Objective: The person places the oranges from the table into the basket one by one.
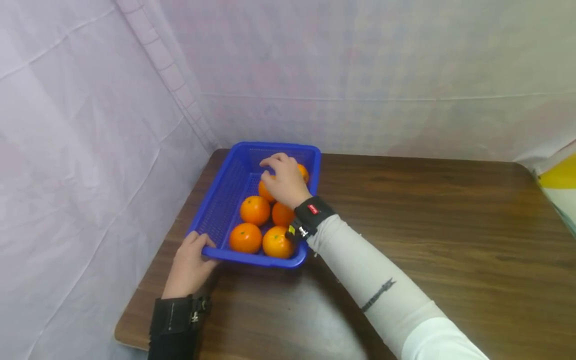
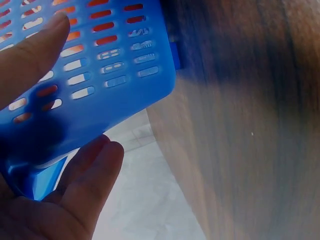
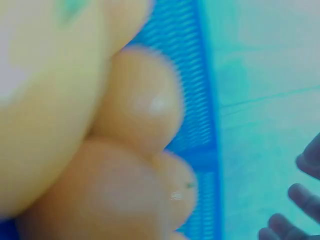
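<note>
A blue perforated plastic basket [image 1: 258, 259] sits on the table and holds several oranges [image 1: 254, 210]. At its near left corner my left hand [image 1: 191, 262] grips the rim. The left wrist view has the left thumb [image 2: 37, 57] against the slotted basket wall [image 2: 135, 95], with other fingers at the rim. Over the far part of the basket is my right hand [image 1: 288, 182], above oranges it partly covers. Its fingers [image 3: 301, 196] are loosely bent and spread in the right wrist view, with nothing between them. Oranges [image 3: 140, 100] look large and blurred there.
The brown wooden table [image 1: 427, 225] extends to the right of the basket. Pale sheeting [image 1: 360, 75] hangs behind the table and along its left side. A yellow object [image 1: 560, 174] shows at the far right edge.
</note>
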Demonstrator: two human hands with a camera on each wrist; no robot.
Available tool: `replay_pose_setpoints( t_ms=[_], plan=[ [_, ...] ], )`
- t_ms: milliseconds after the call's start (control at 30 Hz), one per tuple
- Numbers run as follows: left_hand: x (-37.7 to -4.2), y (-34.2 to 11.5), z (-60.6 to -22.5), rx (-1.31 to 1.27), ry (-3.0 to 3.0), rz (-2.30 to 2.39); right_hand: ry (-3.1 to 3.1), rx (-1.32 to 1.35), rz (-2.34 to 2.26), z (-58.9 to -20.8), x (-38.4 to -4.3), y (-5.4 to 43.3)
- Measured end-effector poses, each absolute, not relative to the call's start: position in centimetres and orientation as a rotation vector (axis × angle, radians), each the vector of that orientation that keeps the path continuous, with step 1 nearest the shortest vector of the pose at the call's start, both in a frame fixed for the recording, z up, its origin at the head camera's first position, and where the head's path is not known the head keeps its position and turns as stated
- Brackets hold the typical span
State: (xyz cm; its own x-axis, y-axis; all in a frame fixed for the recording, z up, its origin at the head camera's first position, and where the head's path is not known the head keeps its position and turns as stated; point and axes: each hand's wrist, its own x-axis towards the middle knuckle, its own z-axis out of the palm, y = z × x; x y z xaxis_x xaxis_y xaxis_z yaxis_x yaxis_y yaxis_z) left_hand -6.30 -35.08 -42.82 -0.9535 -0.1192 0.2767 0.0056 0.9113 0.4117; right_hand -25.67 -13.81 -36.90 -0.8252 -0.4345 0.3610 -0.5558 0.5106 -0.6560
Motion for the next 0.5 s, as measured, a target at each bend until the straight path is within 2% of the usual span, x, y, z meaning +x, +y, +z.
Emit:
replay_pose_setpoints(
  t_ms=[267,500],
  plan=[
    [-6.7,-35.7,-42.6,0.018,-2.718,-0.579,-2.448,0.876,1.293,-34.6,-23.9,-11.1],
    [-6.8,-36.1,-42.4,0.067,-2.760,-0.577,-2.337,0.878,1.168,-35.5,-22.8,-7.9]
  ],
)
